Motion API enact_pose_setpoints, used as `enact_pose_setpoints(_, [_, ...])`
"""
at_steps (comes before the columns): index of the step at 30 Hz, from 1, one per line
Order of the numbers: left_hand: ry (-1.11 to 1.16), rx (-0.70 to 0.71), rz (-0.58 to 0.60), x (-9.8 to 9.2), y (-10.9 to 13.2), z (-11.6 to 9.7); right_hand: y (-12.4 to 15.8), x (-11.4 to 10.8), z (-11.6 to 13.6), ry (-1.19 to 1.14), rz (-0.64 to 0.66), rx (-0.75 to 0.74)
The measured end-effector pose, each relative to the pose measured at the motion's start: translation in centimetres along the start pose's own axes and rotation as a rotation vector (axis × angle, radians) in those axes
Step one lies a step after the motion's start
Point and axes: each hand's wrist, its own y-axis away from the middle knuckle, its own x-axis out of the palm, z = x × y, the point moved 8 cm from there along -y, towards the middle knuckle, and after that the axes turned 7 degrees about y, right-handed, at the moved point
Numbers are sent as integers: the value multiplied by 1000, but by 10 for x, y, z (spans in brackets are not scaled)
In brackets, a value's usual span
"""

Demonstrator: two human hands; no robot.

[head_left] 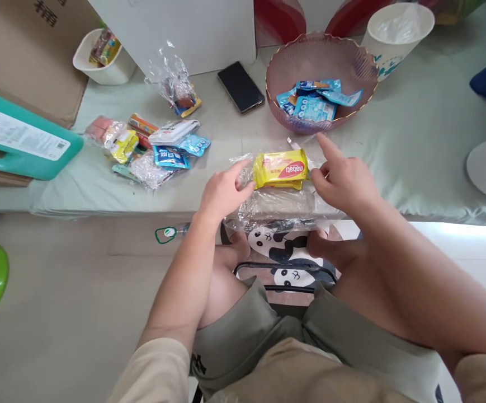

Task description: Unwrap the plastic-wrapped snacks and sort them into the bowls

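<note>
Yellow-wrapped nabati wafer packs (282, 167), stacked, lie on a clear plastic bag (263, 202) near the front edge of the covered table. My left hand (226, 190) is at their left end, thumb and forefinger spread, the thumb tip at the wrapper. On the other side, my right hand (347, 178) has its forefinger stretched towards the glass bowl and its thumb near the packs' right end; its other fingers are curled. Neither hand visibly grips anything. A white cable plug (292, 143) shows just behind the packs.
A pink glass bowl (282, 115) holds several blue snack packets. Mixed wrapped snacks (159, 151) lie to the left, with a black phone (241, 87) behind. A white tub (104, 73), a paper cup (387, 53) and a green box (69, 154) stand around.
</note>
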Motion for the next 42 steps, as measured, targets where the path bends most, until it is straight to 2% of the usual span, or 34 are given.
enact_pose_setpoints(2, [-44, 107, -106, -5, -12, -10, -6, 1, 6, -75, -4, -3])
enact_pose_setpoints(3, [-58, 158, -124, -6, -17, -15, -9, 0, 9, -90, -11, -5])
enact_pose_setpoints(5, [-56, 209, -83, -2, -26, -19, -13, -2, 20, -90, -45, -43])
enact_pose_setpoints(7, [-18, 186, -22, 3, -33, -14, -15, -1, 37, -84, -69, -149])
enact_pose_setpoints(9, [36, 111, -57, 1, -38, -2, -13, 5, 55, -71, -40, -282])
enact_pose_setpoints(11, [113, 17, -180, -6, -43, 15, -10, 14, 67, -35, 17, -365])
enact_pose_setpoints(14, [283, -115, -349, -12, -52, 45, -12, 24, 73, 36, 88, -370])
enact_pose_setpoints(17, [342, -190, -432, -17, -60, 67, -16, 28, 75, 64, 127, -371])
enact_pose_setpoints(19, [260, -156, -540, -31, -59, 63, -19, 27, 76, 71, 130, -385])
enact_pose_setpoints(22, [107, -33, -710, -52, -40, 30, -19, 24, 75, 55, 93, -399])
enact_pose_setpoints(24, [95, 18, -613, -47, -31, 6, -19, 22, 72, 30, 55, -383])
enact_pose_setpoints(26, [119, 44, -445, -32, -25, -11, -21, 19, 67, 15, 16, -341])
enact_pose_setpoints(28, [122, 20, -299, -15, -22, -14, -23, 17, 63, 20, -6, -292])
enact_pose_setpoints(30, [90, -54, -215, -3, -22, -5, -26, 16, 60, 34, -1, -255])
enact_pose_setpoints(34, [84, -151, -136, 6, -24, 10, -27, 17, 63, 43, 13, -238])
enact_pose_setpoints(39, [267, -143, -47, 11, -23, 4, -23, 20, 71, 53, 51, -304])
enact_pose_setpoints(42, [265, -109, -70, 11, -25, 4, -20, 22, 72, 47, 104, -340])
